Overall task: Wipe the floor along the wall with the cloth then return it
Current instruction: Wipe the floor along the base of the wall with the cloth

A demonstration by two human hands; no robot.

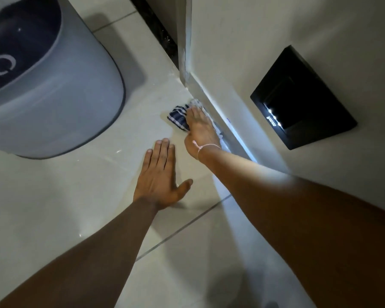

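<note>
two bare forearms (pixel 87 252) reach away across the pale tiled floor (pixel 53 207). the left hand (pixel 160 174) lies flat on the tile, fingers straight and together, thumb out. the right hand (pixel 198 127), a pink thread (pixel 206 147) at its wrist, presses straight fingers on the blue-and-white checked cloth (pixel 177 117), which lies on the floor against the foot of the wall (pixel 242 52). the grey container (pixel 65 96) bears a pale "c"-like mark; the white logo on the black wall panel (pixel 309 96) is unreadable.

Pale tiled floor (pixel 53 218): checked cloth (pixel 177 117) against wall (pixel 276 41), grey container (pixel 53 107).
</note>
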